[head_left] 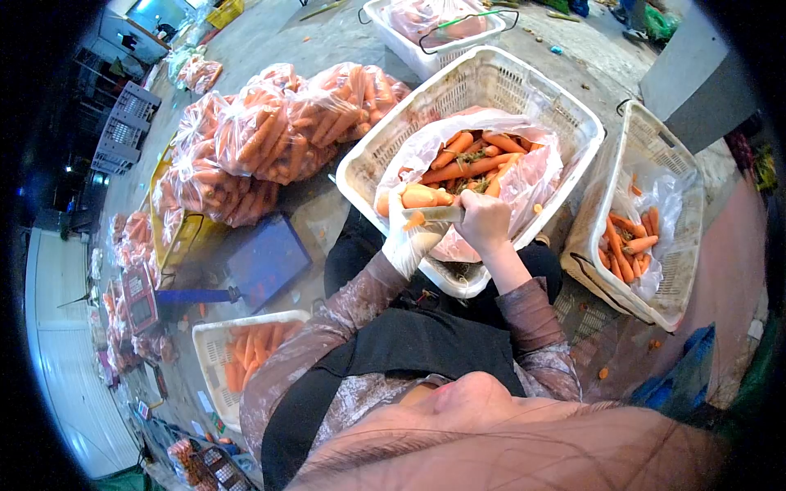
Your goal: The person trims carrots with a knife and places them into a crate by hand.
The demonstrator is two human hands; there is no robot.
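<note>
A large white crate [368,168] stands in front of me with an open clear bag [536,176] of carrots [471,168] inside. At its near left side, my left hand [412,237], in a pale glove, is wrapped round some carrots [422,196]. My right hand [483,219] is bare and closed on the handle end of a knife [442,214]. The blade points left and reaches my left hand, where a small orange piece [415,219] lies against it.
Filled carrot bags [270,131] lie over a yellow crate [184,245] at the left. Nearby stands a blue scale [268,258]. Carrots fill a small white crate [214,360] below. Another white crate [675,237] stands right, near a pillar [696,78].
</note>
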